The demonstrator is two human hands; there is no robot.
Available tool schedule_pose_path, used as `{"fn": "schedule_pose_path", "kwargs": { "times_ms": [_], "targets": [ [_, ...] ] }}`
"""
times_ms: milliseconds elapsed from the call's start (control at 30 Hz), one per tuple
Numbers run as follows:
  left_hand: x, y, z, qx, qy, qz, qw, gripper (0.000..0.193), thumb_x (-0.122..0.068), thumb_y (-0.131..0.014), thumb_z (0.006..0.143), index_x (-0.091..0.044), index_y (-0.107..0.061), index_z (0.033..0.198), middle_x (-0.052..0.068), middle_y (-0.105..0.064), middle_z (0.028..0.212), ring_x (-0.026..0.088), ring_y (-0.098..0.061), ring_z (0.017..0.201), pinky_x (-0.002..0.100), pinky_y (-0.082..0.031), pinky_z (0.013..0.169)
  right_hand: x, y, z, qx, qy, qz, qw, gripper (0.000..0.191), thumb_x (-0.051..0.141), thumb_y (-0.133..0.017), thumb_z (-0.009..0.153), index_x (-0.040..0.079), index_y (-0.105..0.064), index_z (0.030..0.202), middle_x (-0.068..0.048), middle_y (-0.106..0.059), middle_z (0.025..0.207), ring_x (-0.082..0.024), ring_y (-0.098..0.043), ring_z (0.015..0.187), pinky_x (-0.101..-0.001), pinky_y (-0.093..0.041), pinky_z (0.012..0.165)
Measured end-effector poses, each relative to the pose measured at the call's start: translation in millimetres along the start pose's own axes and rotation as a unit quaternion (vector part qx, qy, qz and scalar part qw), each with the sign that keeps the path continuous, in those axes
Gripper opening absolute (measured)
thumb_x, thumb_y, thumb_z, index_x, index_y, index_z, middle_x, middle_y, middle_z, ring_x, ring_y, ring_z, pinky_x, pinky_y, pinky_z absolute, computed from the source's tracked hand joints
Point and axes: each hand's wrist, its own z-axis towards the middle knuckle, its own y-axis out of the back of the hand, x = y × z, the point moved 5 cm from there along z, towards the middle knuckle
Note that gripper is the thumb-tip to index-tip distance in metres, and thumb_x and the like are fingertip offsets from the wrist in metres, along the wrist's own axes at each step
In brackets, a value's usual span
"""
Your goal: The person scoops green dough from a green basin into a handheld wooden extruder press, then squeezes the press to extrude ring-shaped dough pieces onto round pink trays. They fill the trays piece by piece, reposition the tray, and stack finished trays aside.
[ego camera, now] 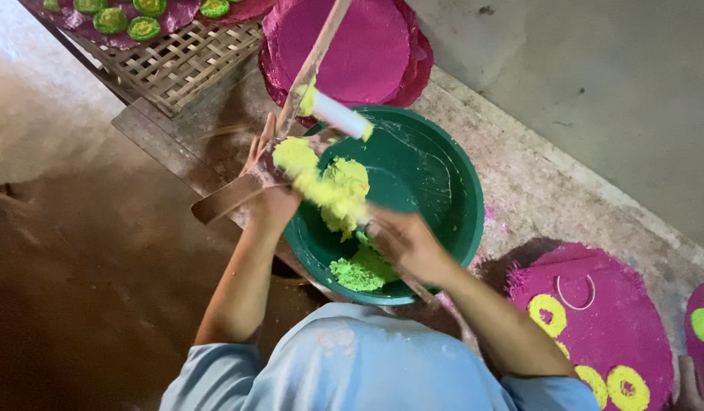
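A green plastic basin [464,199] holds soft yellow-green dough [343,192] and a darker green heap [361,271] at its near side. At the basin's left rim, my left hand [269,204] grips a lump of the dough [295,156]. My right hand [407,245] is blurred inside the basin and touches the stretched dough; its grip is unclear. A white cylinder [336,114] smeared with dough hangs over the far rim. A flat metal blade [224,200] sticks out to the left under my left hand.
A slanted wooden stick [315,57] crosses a stack of round pink mats [359,46] behind the basin. A pink mat with yellow rings [603,320] lies at right. A woven bamboo tray [177,65] with green discs stands at the back left. The grey floor lies to the right.
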Motion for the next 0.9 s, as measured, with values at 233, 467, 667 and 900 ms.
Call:
{"fn": "schedule_pose_path", "kwargs": {
  "times_ms": [233, 467, 667, 900],
  "targets": [
    [-9.3, -22.5, -0.1, 0.086, 0.106, 0.026, 0.990, 0.065, -0.037, -0.076, 0.086, -0.006, -0.060, 0.141, 0.029, -0.023, 0.164, 0.051, -0.045, 0.133, 0.054, -0.053, 0.096, -23.4, -0.8, 28.8, -0.067, -0.014, -0.010, 0.998, 0.046, 0.009, -0.056, 0.104, 0.009, -0.055, 0.149, -0.017, -0.056, 0.069, -0.014, -0.046, 0.057, -0.0314, -0.044, 0.053],
    [70.9, -34.9, -9.7, -0.003, 0.284, -0.219, 0.934, 0.076, -0.019, -0.074, 0.090, 0.000, -0.035, 0.152, 0.015, -0.067, 0.133, 0.024, -0.073, 0.109, 0.032, -0.061, 0.086, -3.5, 7.0, 11.2, -0.004, 0.032, -0.120, 0.992, 0.041, 0.011, -0.062, 0.097, 0.017, -0.066, 0.137, -0.022, -0.063, 0.077, -0.025, -0.058, 0.059, -0.0390, -0.051, 0.056],
    [93.6, -43.3, -61.1, -0.028, 0.459, -0.444, 0.769, 0.024, 0.000, -0.072, 0.093, 0.000, -0.065, 0.116, 0.006, -0.063, 0.095, 0.021, -0.056, 0.081, 0.038, -0.044, 0.066, -44.5, 9.6, 53.7, 0.012, -0.021, -0.476, 0.879, 0.016, 0.016, -0.061, 0.089, 0.009, -0.075, 0.089, -0.020, -0.073, 0.084, -0.041, -0.071, 0.079, -0.0532, -0.056, 0.068],
    [-36.1, -45.1, -88.8, 0.096, 0.320, -0.702, 0.629, 0.030, -0.005, -0.067, 0.080, -0.005, -0.067, 0.110, 0.003, -0.067, 0.100, 0.015, -0.062, 0.090, 0.030, -0.051, 0.073, -44.4, -1.5, 67.0, 0.109, -0.009, -0.269, 0.957, 0.036, 0.032, -0.065, 0.087, 0.007, -0.071, 0.112, -0.017, -0.073, 0.112, -0.033, -0.071, 0.105, -0.0453, -0.056, 0.089]
  ]
}}
